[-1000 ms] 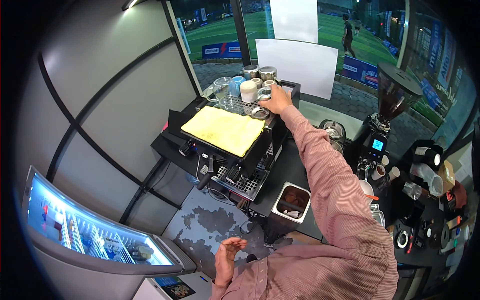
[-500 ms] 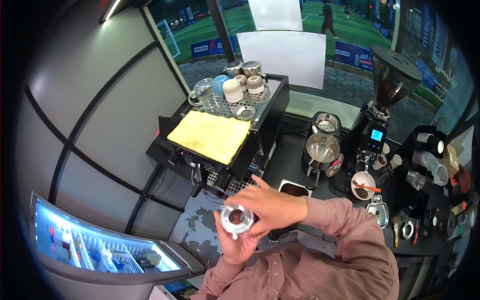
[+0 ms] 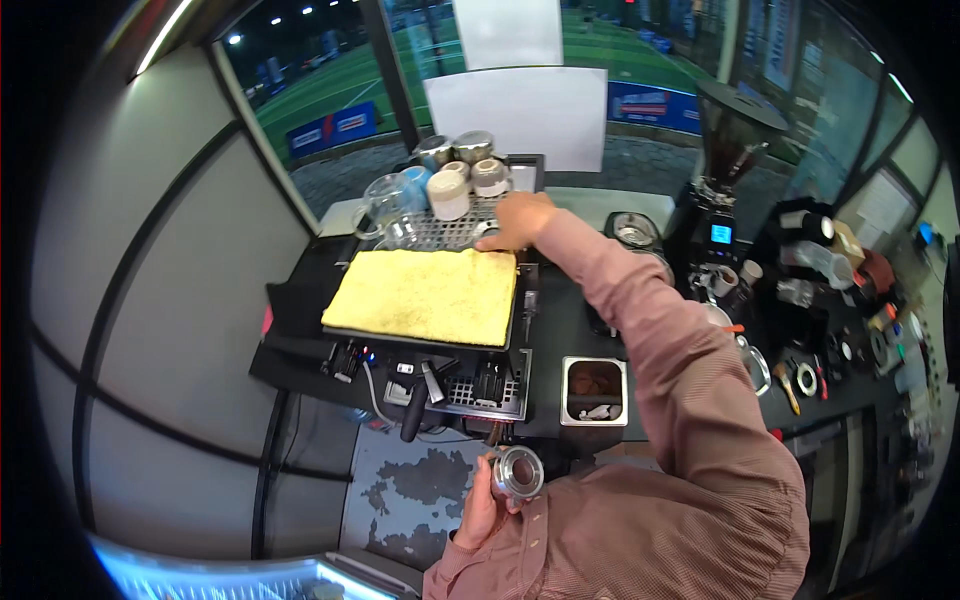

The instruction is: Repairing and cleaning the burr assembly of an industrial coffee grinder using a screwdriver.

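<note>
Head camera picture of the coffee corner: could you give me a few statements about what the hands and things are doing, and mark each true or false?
1. The left hand holds a round metal cup close to the body. True.
2. The right hand rests on the coffee grinder. False: it reaches to the cup rack on top of the espresso machine, well left of the grinder.
3. A yellow cloth lies spread flat on top of the machine. True.
4. The cloth covers the cups at the back. False: the cups stand uncovered behind the cloth.
5. The square metal box stands to the left of the machine. False: it stands to its right.
</note>
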The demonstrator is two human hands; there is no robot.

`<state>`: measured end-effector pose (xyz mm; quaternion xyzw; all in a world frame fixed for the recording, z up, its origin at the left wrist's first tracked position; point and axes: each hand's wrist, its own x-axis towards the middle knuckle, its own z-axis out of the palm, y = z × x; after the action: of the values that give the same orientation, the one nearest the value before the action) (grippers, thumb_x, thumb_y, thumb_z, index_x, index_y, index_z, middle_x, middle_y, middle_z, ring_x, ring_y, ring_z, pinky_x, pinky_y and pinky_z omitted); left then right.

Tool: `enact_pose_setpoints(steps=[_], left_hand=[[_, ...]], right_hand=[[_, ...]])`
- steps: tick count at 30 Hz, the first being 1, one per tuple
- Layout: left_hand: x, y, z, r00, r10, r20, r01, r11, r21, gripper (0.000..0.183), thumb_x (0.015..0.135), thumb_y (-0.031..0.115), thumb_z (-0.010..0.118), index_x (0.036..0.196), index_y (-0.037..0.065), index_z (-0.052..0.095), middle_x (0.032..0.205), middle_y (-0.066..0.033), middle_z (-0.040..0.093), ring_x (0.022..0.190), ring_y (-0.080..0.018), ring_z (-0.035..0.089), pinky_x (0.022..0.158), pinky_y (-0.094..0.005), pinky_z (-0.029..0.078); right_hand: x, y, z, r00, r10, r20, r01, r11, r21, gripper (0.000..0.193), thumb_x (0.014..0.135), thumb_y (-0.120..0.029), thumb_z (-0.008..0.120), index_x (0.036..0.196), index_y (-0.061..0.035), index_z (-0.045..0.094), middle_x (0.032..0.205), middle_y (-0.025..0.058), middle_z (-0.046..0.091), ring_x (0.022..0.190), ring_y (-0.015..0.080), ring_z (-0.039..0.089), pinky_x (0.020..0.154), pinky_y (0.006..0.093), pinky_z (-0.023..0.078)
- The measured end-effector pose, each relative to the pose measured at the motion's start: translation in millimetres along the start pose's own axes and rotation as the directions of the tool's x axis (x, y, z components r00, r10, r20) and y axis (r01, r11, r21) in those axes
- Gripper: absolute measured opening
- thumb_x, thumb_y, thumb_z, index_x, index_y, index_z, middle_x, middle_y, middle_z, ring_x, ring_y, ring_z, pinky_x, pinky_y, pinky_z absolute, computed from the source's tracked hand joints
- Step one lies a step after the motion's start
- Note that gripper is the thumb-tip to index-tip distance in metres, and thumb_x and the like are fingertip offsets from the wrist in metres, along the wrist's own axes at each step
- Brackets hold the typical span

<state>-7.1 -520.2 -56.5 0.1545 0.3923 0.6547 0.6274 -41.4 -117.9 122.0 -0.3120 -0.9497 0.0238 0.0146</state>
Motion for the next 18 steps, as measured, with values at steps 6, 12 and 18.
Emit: enact_pose_setpoints(steps=[6,12,18], left_hand=[[1,15,-87,0.975,-0.218,0.041,0.221,0.969,-0.105,0.050,0.110,0.054,0.039,0.136,0.013,0.052,0.106,-0.0058,0.066,0.070,-0.0144,0.061,0.054,-0.0262,0.047],[32,30,-50,0.935,-0.352,-0.044,0.351,0.936,-0.016,0.055,0.105,0.060,0.049,0.123,0.009,0.062,0.098,-0.0063,0.070,0.068,-0.0182,0.063,0.054,-0.0305,0.051],[58,11,-16,0.772,-0.582,0.253,0.580,0.809,0.092,0.077,0.102,0.075,0.037,0.116,0.004,0.063,0.086,-0.0134,0.067,0.052,-0.0173,0.050,0.044,-0.0272,0.040]], right_hand=[[54,-33,32,0.997,-0.053,0.056,0.052,0.998,0.029,0.065,0.074,-0.061,0.077,0.113,-0.0091,0.078,0.118,0.0151,0.075,0.112,0.0314,0.071,0.095,0.0454,0.056],[-10,11,6,0.927,0.188,-0.324,-0.153,0.980,0.129,0.053,0.076,-0.056,0.077,0.101,-0.0098,0.081,0.104,0.0139,0.078,0.099,0.0317,0.074,0.081,0.0471,0.056],[-214,63,40,0.965,0.087,-0.249,0.262,-0.199,0.944,0.038,0.107,-0.042,0.056,0.099,-0.0069,0.067,0.085,0.0044,0.070,0.077,0.0199,0.068,0.081,0.0388,0.056]])
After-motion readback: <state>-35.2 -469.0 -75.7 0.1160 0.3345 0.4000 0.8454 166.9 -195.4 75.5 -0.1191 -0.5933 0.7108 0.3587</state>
